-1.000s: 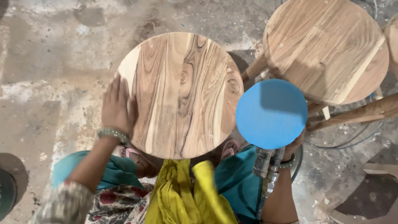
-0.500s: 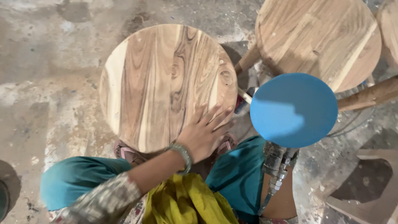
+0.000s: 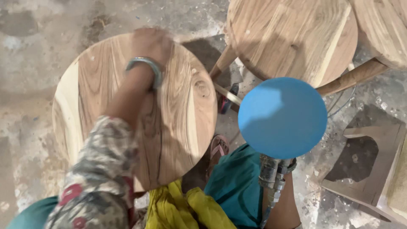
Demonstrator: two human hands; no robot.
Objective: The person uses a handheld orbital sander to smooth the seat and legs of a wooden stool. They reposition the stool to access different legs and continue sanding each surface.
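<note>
The left hand (image 3: 148, 44), upper left of centre, is motion-blurred on the round wooden stool seat (image 3: 186, 114). The round blue sanding disc (image 3: 282, 117) hides the right hand (bottom right).

I looked down on a rough concrete floor (image 3: 34, 46), grey and blotched with pale dust and darker stains. A second round wooden stool (image 3: 292, 38) stood at the upper right, its angled leg (image 3: 354, 76) catching warm light, with the edge of another seat (image 3: 388, 25) just beside it. A pale wooden frame piece (image 3: 373, 169) lay at the right. A thin cable (image 3: 339, 106) trailed across the floor.
</note>
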